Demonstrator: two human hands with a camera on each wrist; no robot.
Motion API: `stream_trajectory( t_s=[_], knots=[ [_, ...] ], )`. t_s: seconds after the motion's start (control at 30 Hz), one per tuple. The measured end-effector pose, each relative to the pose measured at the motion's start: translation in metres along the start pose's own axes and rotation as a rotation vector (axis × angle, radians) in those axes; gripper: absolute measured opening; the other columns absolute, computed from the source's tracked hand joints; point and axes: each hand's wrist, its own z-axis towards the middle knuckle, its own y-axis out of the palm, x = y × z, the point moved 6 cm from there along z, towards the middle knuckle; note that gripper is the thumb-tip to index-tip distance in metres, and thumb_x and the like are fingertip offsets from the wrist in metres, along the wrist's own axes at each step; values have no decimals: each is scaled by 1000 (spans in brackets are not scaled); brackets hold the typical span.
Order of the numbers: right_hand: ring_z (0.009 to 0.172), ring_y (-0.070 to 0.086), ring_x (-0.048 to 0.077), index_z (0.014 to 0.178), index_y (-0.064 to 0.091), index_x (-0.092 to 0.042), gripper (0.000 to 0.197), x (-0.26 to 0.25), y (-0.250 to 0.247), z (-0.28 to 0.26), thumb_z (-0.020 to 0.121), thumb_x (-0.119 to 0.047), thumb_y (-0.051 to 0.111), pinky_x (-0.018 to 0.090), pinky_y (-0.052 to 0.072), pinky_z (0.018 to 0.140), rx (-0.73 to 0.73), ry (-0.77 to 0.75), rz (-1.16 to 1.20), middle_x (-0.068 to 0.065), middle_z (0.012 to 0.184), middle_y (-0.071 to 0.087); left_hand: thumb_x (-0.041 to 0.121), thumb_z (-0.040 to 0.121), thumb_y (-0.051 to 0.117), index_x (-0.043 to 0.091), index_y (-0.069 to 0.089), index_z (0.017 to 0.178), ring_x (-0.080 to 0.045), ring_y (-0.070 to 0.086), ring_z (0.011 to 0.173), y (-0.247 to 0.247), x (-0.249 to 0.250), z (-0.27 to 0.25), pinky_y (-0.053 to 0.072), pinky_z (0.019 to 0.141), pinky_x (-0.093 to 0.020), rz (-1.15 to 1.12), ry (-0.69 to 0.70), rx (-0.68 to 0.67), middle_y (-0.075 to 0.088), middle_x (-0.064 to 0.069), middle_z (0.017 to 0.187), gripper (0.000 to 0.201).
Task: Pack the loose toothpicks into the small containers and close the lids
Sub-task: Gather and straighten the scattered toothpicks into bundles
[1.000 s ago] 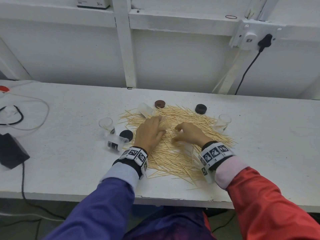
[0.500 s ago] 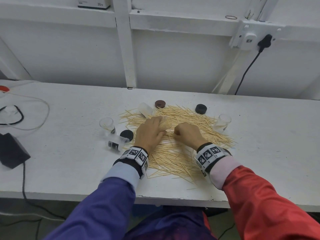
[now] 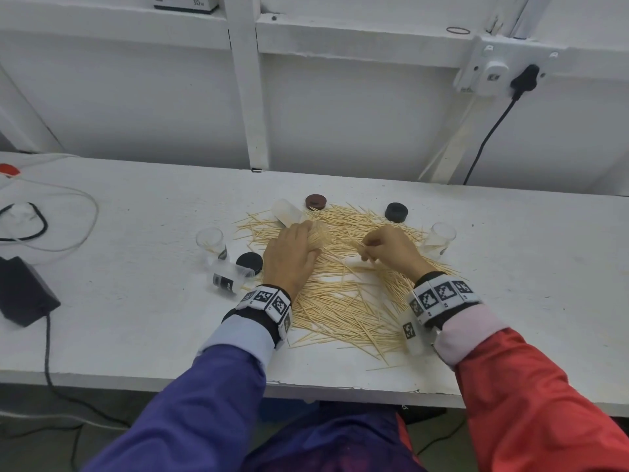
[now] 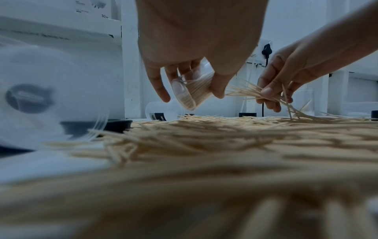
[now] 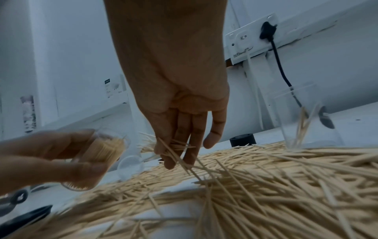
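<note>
A heap of loose toothpicks (image 3: 343, 294) covers the middle of the white table (image 3: 136, 318). My left hand (image 3: 304, 235) grips a small clear container (image 4: 199, 88) packed with toothpicks. It is tilted, with its mouth toward the right hand. My right hand (image 3: 369, 248) pinches a small bundle of toothpicks (image 4: 245, 93) just above the heap, a short way right of the container. From the right wrist, the bundle (image 5: 175, 148) fans out below my fingers and the filled container (image 5: 106, 148) sits at the left.
Clear containers stand upright at the left (image 3: 210, 240) and right (image 3: 440, 236); two more lie on their sides (image 3: 226, 279) (image 3: 287, 212). Two black lids (image 3: 250, 262) (image 3: 396, 212) and a brown lid (image 3: 316, 202) ring the heap. A black adapter (image 3: 23, 291) and cables lie far left.
My right hand closed in beside the left hand, then drew back to the right and up with a pinch of toothpicks. The left hand with the container has barely moved.
</note>
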Motion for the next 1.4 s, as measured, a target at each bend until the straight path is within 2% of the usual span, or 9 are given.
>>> stream_trajectory(
  t_s=[0.1,0.2,0.3,0.47,0.6,0.73,0.87,1.03,1.4],
  knots=[
    [71,67,23,64,67,-19,25,-1,-5,1,89,-22,68,45,55,74,33,-16,49,1,70,70,37,94,56,17,39,140,-23,48,121,2,0,0,41,93,-39,14,12,-18,52,-3,133,52],
    [74,68,26,69,70,-14,22,-7,-9,-1,89,-21,68,46,56,75,52,-62,86,4,72,71,36,94,56,17,39,141,-23,48,122,3,0,0,41,94,-39,13,19,-31,51,-3,135,53],
    [74,67,26,72,71,-11,20,-14,-9,-2,89,-21,68,43,53,72,38,-97,76,5,73,70,35,94,56,16,39,141,-23,47,123,3,2,-1,41,94,-39,13,41,-40,50,-2,137,53],
    [62,56,14,78,73,-10,19,-23,-6,-2,90,-24,68,31,44,62,33,-114,-18,1,71,68,31,94,56,16,41,140,-23,48,120,-1,4,-3,41,93,-38,-3,40,-25,52,-2,134,51],
    [68,60,14,84,73,-14,18,-28,-9,-4,90,-29,67,28,45,62,44,-110,-92,-3,75,69,31,94,56,16,41,140,-22,48,120,-1,4,-3,40,92,-38,-8,45,-22,52,-2,134,51],
    [72,60,13,92,75,-12,16,-30,-11,-5,91,-26,66,26,42,61,32,-104,-175,-2,82,69,30,94,57,17,41,140,-22,49,119,1,6,-3,40,91,-37,-5,76,-42,53,-2,132,51],
    [81,64,18,97,75,-12,15,-37,-10,-3,92,-23,66,34,53,70,15,-135,-265,1,92,72,31,94,58,17,39,141,-22,48,120,3,8,-2,40,93,-37,-6,100,-64,52,-1,133,53],
    [82,63,21,94,74,-15,14,-52,-7,0,93,-20,61,28,40,62,42,-215,-397,-2,91,69,32,93,58,16,39,141,-22,47,120,5,8,-2,40,93,-37,6,122,-86,52,-2,133,53],
    [98,63,24,111,71,-19,20,-63,4,4,94,-25,61,31,43,70,62,-296,-467,2,108,69,33,92,57,16,38,142,-22,47,122,7,9,-3,40,96,-38,2,130,-121,51,-2,135,56]
  ],
)
